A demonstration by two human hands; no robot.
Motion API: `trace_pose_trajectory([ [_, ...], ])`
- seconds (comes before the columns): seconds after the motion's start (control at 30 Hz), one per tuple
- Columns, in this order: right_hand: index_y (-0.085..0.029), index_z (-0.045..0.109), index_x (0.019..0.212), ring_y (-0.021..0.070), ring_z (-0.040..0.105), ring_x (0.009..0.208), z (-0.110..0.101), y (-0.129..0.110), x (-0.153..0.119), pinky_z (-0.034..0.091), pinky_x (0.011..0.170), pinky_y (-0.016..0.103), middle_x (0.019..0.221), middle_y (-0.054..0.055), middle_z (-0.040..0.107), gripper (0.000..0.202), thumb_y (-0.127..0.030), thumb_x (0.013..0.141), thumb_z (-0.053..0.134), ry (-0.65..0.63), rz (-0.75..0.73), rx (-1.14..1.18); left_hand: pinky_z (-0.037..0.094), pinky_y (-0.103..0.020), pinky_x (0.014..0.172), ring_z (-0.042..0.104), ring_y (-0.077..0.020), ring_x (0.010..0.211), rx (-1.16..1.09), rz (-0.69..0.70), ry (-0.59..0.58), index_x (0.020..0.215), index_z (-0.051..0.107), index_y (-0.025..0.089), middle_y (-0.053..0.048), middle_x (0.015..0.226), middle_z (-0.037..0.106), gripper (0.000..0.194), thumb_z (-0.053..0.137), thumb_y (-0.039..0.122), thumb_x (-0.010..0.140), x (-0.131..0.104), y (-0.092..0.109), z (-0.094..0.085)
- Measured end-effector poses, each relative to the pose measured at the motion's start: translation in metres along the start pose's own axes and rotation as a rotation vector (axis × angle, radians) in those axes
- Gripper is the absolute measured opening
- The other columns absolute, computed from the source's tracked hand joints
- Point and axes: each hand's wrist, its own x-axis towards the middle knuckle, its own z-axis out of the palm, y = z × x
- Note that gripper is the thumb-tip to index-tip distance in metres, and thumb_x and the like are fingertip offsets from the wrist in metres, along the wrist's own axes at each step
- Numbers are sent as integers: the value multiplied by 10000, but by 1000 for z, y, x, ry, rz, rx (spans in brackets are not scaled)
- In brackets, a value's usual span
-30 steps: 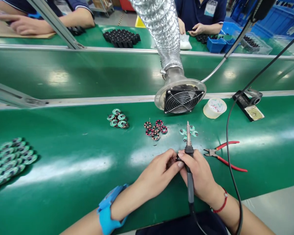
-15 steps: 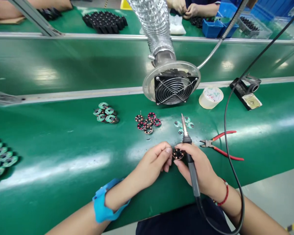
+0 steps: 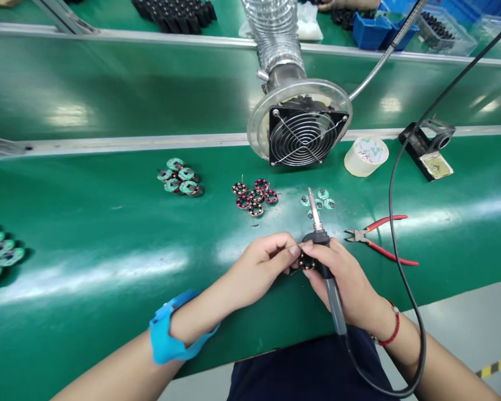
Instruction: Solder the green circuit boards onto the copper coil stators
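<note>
A small round coil ring (image 3: 307,260) with copper dots is held between both hands above the green table. My right hand (image 3: 342,275) grips its right side with thumb and fingertips, and a soldering iron (image 3: 335,303) lies across that same hand, tip pointing forward. My left hand (image 3: 267,267) is pinched at the ring's left edge; a thin wire shows under its fingertips, though what exactly they grip is too small to tell. Ahead lie several loose coil rings (image 3: 256,196) and several small green circuit discs (image 3: 323,194).
Red-handled cutters (image 3: 360,235) lie right of my hands, below a tape roll (image 3: 366,157) and an iron stand (image 3: 432,153). A fan (image 3: 304,136) on a duct overhangs the table. Assembled coils (image 3: 179,177) sit left of centre, others (image 3: 0,250) far left. The iron's cable (image 3: 404,278) loops rightward.
The view has tilted down slightly, so the table items appear higher. Both hands remain at the coil ring, which has turned a little, and a thin wire now shows by the left fingertips.
</note>
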Motion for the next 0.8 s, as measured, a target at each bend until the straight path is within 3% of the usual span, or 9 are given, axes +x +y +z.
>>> trace_pose_trajectory([
  [0.1,-248,460,1305,205,647,1033,-7,2,-4,566,860,356,1113,74,671,426,-109,911,543,23,73,79,366,-230,548,475,-100,572,-110,-59,26,695,575,171,15,648,589,268,556,396,839,1,2,-8],
  [0.23,-295,466,1292,212,638,1082,-17,17,-8,535,945,398,1159,55,664,456,-122,891,597,113,164,34,352,-216,518,481,-91,558,-114,-45,216,682,581,171,13,656,606,238,570,360,827,3,3,-19],
  [0.4,-298,444,1298,225,633,1054,-13,33,-2,536,925,430,1146,61,662,460,-144,895,603,51,176,62,367,-229,542,487,-100,583,40,46,322,700,587,176,12,673,597,257,552,376,857,5,3,-27],
  [0.6,-237,499,1247,264,599,1034,-7,31,1,540,879,472,1110,90,673,413,-100,865,574,-76,126,-45,396,-262,596,503,-133,630,391,99,263,795,596,177,15,689,561,218,517,362,878,13,10,-26],
  [0.8,-256,455,1302,250,611,1072,-17,35,-9,520,938,471,1181,99,659,430,-165,900,575,162,165,-7,449,-306,714,574,-176,782,831,188,147,967,602,174,-36,923,601,134,518,240,886,51,15,-12],
])
